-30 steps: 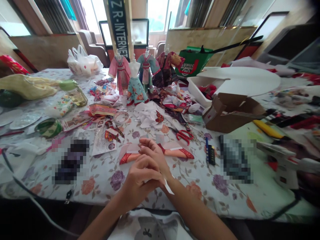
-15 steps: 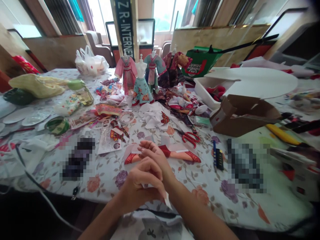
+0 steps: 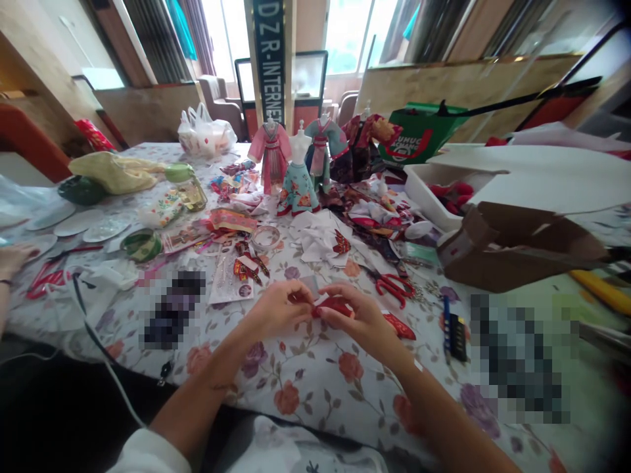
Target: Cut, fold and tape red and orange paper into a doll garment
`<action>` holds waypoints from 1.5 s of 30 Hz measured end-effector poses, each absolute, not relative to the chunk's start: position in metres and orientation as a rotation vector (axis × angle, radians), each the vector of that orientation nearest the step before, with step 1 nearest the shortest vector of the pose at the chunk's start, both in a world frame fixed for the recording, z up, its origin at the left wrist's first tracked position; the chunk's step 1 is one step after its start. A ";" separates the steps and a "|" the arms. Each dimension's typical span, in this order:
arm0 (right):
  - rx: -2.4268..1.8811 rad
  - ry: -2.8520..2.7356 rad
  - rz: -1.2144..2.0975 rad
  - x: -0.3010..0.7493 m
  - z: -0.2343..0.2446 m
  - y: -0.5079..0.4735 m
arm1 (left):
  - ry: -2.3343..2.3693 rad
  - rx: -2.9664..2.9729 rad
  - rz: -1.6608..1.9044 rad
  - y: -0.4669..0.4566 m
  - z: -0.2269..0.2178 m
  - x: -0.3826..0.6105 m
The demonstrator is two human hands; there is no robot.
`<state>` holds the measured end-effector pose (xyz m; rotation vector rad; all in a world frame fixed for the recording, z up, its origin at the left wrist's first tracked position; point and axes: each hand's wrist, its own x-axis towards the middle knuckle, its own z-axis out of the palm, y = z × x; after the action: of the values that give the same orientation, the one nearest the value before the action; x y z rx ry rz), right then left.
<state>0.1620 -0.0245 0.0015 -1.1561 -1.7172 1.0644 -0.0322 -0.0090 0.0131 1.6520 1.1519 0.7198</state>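
My left hand (image 3: 279,309) and my right hand (image 3: 357,316) meet above the floral tablecloth (image 3: 315,387), both fingers pinching a red fabric strip with gold trim (image 3: 332,306) between them. A small white paper piece (image 3: 309,285) sticks up beside my left fingers. Another red trimmed strip (image 3: 400,326) lies just past my right hand. Red-handled scissors (image 3: 393,290) rest above that hand, and a sheet of red ornaments (image 3: 231,279) lies beyond my left hand.
Several dressed doll mannequins (image 3: 298,187) stand at the back among fabric scraps. A white tray (image 3: 434,197) and a cardboard box (image 3: 517,246) sit to the right. A co-worker's hand (image 3: 12,259) rests at the far left. Two pixelated patches cover parts of the table.
My hands were folded together over the strips and are now apart, holding a red strip between them. The view has turned, shifting the table contents to the right.
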 end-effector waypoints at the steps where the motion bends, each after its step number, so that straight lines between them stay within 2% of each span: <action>1: -1.155 -1.745 1.006 0.162 -0.001 -0.022 | 1.141 1.703 0.681 -0.007 0.013 -0.029; 5: -1.124 -1.764 0.885 0.159 -0.014 -0.018 | 1.179 1.797 0.615 -0.006 0.011 -0.022; 12: -1.163 -1.642 1.005 0.163 -0.024 -0.021 | 1.187 1.784 0.590 -0.009 0.012 -0.023; 18: -1.127 -1.641 0.914 0.162 -0.019 -0.020 | 1.175 1.781 0.630 -0.002 0.008 -0.022; 22: -1.276 -1.422 0.769 0.169 -0.021 -0.018 | 1.410 1.824 0.757 0.011 0.011 -0.040; 25: -1.386 -1.381 0.691 0.173 -0.026 -0.016 | 1.541 1.846 0.638 0.017 0.012 -0.051; 29: -1.398 -1.630 0.586 0.171 -0.035 -0.017 | 1.408 1.911 0.421 0.013 0.008 -0.044; 33: -1.381 -1.787 0.488 0.168 -0.042 -0.019 | 1.274 1.889 0.364 0.007 0.000 -0.028; 45: -1.502 -1.837 0.582 0.174 -0.042 -0.017 | 0.920 1.382 0.734 0.018 -0.024 -0.020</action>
<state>0.1745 -0.0174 -0.0418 -1.5019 -1.8374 0.5819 -0.0200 0.0183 -0.0239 1.3821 0.9199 0.7338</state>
